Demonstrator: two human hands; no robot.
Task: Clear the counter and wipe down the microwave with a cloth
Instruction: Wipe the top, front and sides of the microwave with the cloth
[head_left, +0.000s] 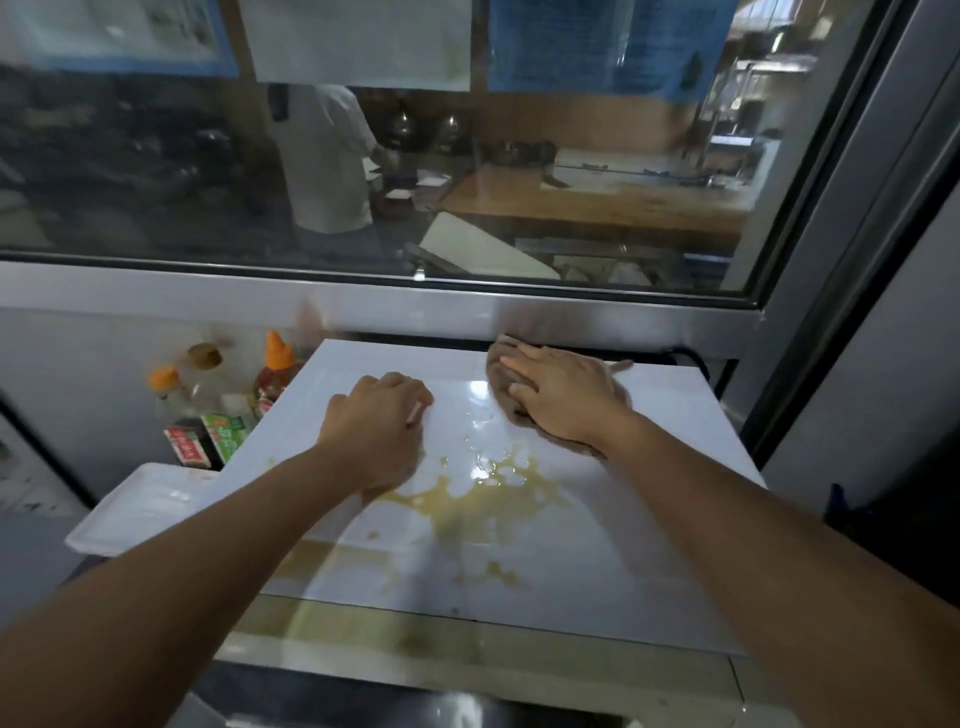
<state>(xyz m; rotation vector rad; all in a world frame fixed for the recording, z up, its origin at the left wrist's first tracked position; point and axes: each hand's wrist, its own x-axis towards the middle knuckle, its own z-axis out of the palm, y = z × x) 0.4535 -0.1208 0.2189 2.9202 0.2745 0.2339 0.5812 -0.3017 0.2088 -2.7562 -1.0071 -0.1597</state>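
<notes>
Both forearms reach forward from the bottom of the view over the flat white glossy top of the microwave (597, 561), which carries a spread yellowish sticky spill (483, 499) across its middle and down toward the front edge.

My right hand (563, 397) lies palm down on the crumpled brown cloth (501, 364) at the back right of the top, just below the steel window sill (363, 301); its fingers (519, 361) are stretched out flat and press the cloth rather than grip it. My left hand (376, 426) rests knuckles up to the left of the spill, its fingers curled under. I cannot tell whether they hold anything; a thin pale sliver shows at its edge.

I judge the wiping has hardly reached the mess. To do it well I would drag the cloth toward me through the spill with even pressure, fold to a fresh face once it loads up, and work inward so nothing runs over the edge.

On the worktop left of the microwave stand orange-capped sauce bottles (272, 371), red and green cartons (208, 436) and a white foam tray (137, 512), not yet cleared.
</notes>
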